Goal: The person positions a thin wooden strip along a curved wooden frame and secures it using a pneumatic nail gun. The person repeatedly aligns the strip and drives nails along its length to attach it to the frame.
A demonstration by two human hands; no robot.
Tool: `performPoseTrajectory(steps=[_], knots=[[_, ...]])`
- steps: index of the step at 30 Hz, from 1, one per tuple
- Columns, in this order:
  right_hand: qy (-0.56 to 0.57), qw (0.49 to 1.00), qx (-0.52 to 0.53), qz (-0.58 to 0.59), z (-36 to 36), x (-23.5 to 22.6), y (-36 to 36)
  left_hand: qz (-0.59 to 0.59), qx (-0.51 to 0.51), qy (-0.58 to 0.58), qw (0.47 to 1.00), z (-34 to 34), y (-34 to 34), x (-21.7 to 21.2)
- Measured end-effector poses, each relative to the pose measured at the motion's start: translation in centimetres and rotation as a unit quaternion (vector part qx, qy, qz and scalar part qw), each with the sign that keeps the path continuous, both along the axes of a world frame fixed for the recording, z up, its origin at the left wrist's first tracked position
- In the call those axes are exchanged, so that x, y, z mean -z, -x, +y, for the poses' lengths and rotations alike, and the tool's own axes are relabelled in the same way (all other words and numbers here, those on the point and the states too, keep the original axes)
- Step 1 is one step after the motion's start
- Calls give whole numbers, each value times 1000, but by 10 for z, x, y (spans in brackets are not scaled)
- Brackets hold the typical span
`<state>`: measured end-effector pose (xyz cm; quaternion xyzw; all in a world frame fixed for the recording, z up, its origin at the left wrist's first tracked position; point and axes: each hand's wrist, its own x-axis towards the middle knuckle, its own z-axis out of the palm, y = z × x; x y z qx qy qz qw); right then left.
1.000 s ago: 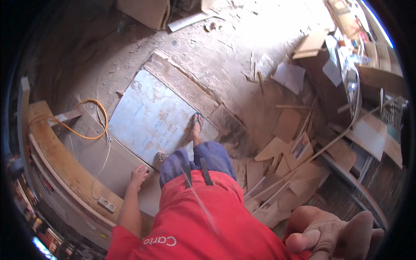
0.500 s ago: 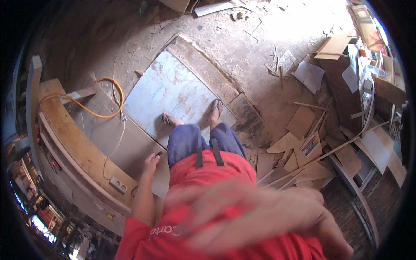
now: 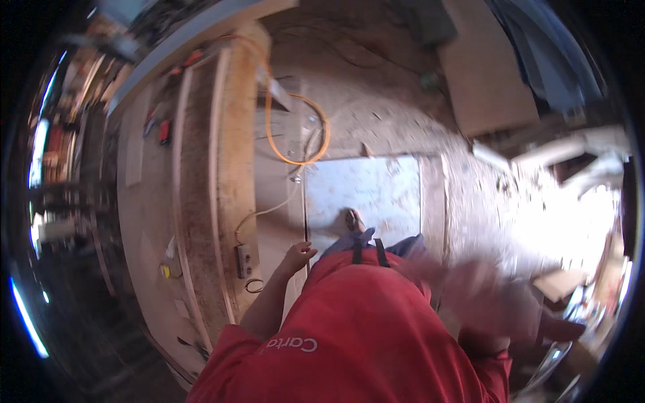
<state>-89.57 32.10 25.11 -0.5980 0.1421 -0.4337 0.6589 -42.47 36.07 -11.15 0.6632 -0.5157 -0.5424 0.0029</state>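
while the left hand [image 3: 297,254] hangs by the table [image 3: 201,201], fingers loosely curled and holding nothing, the person stands on a board [image 3: 366,195]. the right hand [image 3: 497,295] is a blur, so i cannot tell its fingers. it looks like a step between jobs; next needs a steady reach.

Single head cam, fisheye, looks steeply down over red shirt [image 3: 363,336], floor [image 3: 403,127] far below

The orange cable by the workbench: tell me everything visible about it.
The orange cable looks like a thin flexible cord with a smooth orange sheath. It comes down along the long wooden workbench edge and curls into one open loop on the dusty floor, just above the pale flat panel. Neither hand touches it. Its ends cannot be made out.
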Motion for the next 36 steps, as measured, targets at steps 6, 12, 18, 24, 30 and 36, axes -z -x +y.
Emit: performPoseTrajectory(steps=[6, 12, 18, 24, 30, 36], knots=[[-370, 765, 276, 448, -93, 287, 44, -33, -92, 52, 994, -46, -5, -15], [-532, 645, 172, 521, -101, 422, 65, -39, -207, 87, 974, -110, 10, -27], [-521, 667, 82, 526, -220, 421, 71, -115, -344, 152, 920, -174, 23, -58], [-461, 714, 32, 526, -389, 406, 38, -176, -438, 320, 822, -247, 33, -94], [-93, 806, 170, 559, -607, 393, -63, -222, -448, 435, 749, -333, 12, -127], [42, 851, 113, 511, -719, 295, -251, -217, -423, 469, 745, -419, -33, -132]])
